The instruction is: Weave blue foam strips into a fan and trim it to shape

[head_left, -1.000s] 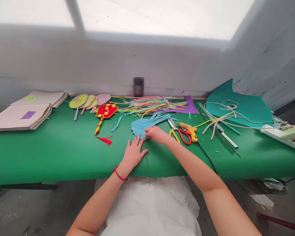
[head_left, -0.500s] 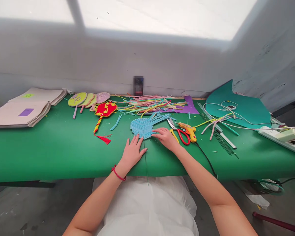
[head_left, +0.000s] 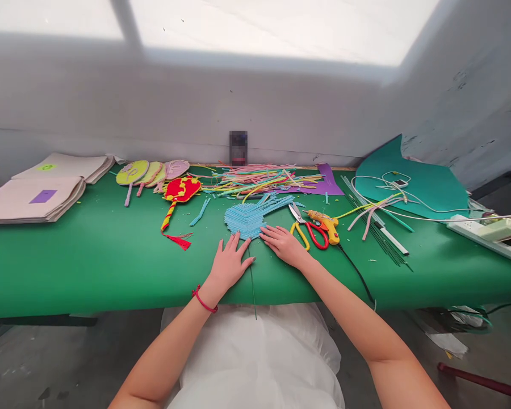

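Observation:
A light-blue fan shape made of pipe cleaners [head_left: 244, 218] lies flat on the green table, its strips set in a V pattern. Longer blue strips [head_left: 280, 203] stick out at its upper right. My left hand [head_left: 229, 262] lies flat with fingers spread, fingertips on the shape's lower left edge. My right hand [head_left: 284, 245] rests at the lower right edge, fingers stretched out flat. A thin dark green wire [head_left: 252, 284] runs from the bottom of the shape toward me, between my hands. To the right lie scissors [head_left: 309, 230] with red and yellow handles.
A yellow glue gun [head_left: 330, 228] with a black cord lies right of the scissors. Behind is a pile of coloured pipe cleaners [head_left: 255, 179]. Finished fans [head_left: 182, 191] lie at left, beside paper stacks [head_left: 29, 199]. Wires and a power strip [head_left: 485, 236] are at right.
My right hand's fingers have gone from bent at the right edge of the blue shape to laid out flat, slightly lower. The left hand keeps its place.

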`<state>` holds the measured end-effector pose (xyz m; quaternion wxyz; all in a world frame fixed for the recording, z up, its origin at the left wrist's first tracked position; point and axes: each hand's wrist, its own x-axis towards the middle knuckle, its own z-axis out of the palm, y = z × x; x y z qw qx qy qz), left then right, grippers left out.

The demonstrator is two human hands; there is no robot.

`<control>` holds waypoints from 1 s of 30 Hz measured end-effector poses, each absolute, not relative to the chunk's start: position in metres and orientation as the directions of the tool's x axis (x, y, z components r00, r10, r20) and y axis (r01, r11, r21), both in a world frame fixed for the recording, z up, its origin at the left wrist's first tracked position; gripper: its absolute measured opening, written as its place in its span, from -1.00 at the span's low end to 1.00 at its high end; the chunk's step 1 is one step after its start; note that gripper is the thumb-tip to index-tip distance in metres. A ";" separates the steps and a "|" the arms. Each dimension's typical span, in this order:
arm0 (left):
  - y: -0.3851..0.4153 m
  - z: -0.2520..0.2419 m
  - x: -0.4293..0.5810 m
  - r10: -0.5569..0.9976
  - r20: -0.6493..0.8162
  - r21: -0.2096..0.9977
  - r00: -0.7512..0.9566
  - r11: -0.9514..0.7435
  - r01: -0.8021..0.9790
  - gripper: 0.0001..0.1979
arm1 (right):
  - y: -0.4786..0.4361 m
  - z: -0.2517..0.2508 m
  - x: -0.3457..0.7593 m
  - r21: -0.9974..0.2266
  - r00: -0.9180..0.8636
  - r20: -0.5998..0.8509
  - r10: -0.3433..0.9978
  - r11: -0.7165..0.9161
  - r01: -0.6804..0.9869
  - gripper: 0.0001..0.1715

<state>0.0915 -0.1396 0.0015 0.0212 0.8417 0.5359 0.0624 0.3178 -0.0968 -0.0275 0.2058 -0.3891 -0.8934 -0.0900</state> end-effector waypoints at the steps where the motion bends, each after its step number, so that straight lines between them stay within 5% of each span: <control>1: -0.140 0.001 0.092 0.905 0.084 0.102 0.418 -0.425 0.899 -0.43 | -0.097 -0.027 0.317 0.003 -0.612 0.439 0.658 0.680 0.733 -0.61; 30: -0.140 -0.001 0.096 0.917 0.093 0.101 0.387 -0.395 0.913 -0.42 | -0.102 -0.017 0.307 -0.060 -0.511 0.507 0.694 0.620 0.782 -0.70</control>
